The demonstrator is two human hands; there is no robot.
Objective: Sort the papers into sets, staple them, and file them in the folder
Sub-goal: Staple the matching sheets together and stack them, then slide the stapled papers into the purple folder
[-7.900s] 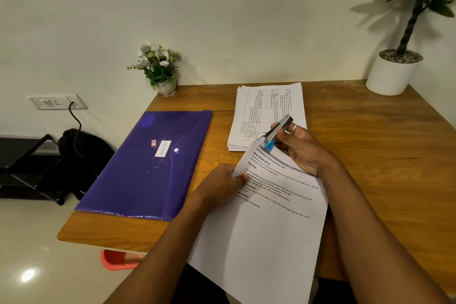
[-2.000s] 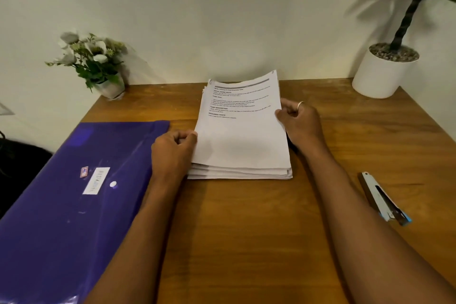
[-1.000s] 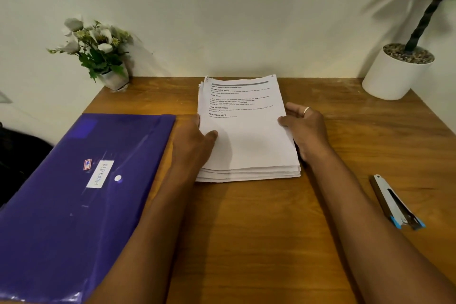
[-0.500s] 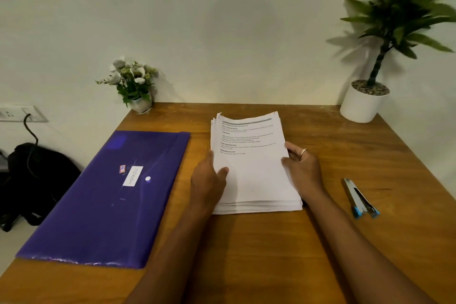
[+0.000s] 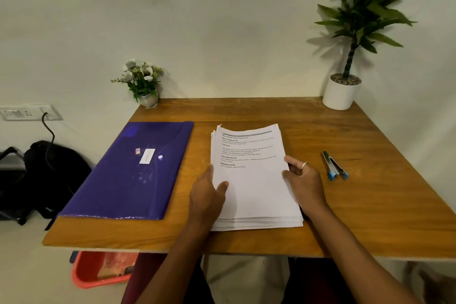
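The papers (image 5: 251, 180) lay mid-worktop (image 5: 370, 205), long axis running 6 to 12, headings towards 12. The left hand (image 5: 206, 195) and right hand (image 5: 304, 182) each gripped a long side, thumbs on top. The folder (image 5: 128, 173) lay just beside at 9, the stapler (image 5: 334, 166) apart at 3. The stack's near edge stopped short of the front edge.

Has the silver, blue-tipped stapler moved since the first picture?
Yes. The silver, blue-tipped stapler left the right hand mid-table and now lies on the wooden table further right, toward the white plant pot.
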